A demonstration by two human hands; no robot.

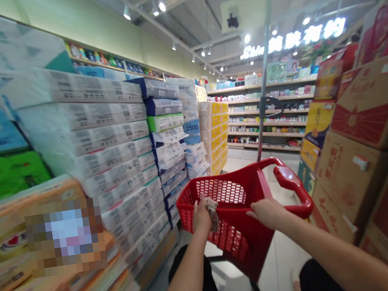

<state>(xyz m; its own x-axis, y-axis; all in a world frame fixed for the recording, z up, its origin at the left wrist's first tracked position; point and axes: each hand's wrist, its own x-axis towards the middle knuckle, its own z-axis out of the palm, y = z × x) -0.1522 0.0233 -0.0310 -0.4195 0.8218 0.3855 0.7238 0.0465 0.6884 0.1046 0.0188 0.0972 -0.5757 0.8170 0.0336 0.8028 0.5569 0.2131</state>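
Red cart (260, 247), centre, between stacked packs (116, 132) at left and cartons (372, 103) at right. Left hand (201, 217) grips a cloth (212, 213) at the near rim (233, 212); right hand (266, 214) clasps that rim. Uneven pressure could swing the cart into the packs.

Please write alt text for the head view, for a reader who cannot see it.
A person's left hand holds a bunched cloth at the side of a red shopping cart, and the right hand holds the cart's rim. Wrapped packs are stacked on the left, cardboard boxes on the right, and stocked shelves stand at the back.
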